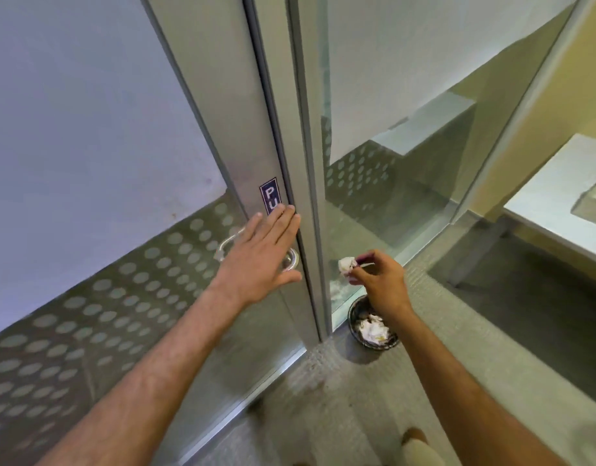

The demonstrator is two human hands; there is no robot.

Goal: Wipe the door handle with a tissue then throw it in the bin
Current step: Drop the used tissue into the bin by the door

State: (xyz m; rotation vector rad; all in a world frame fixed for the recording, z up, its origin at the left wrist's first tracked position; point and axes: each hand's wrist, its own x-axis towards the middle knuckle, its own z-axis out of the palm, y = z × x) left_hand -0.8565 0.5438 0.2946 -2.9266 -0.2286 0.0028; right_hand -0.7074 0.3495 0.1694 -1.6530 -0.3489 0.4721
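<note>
A curved metal door handle (pixel 226 246) is fixed to the aluminium frame of a glass door; its round base (pixel 291 260) shows beside my palm. My left hand (pixel 260 256) lies flat and open across the handle, fingers spread, covering most of it and the lower part of a blue PUSH sticker (pixel 269 194). My right hand (pixel 380 280) pinches a crumpled white tissue (pixel 346 266) between fingertips, held in the air to the right of the door edge. Directly below it stands a small dark round bin (pixel 356 310) with several crumpled tissues inside.
Frosted glass with dotted bands fills the door (pixel 88 129) on the left. A fixed glass panel (pixel 407 95) rises behind the bin. A white table (pixel 565 210) stands at the right. Grey carpet (pixel 374 398) covers the floor; a foot (pixel 416 443) shows at the bottom.
</note>
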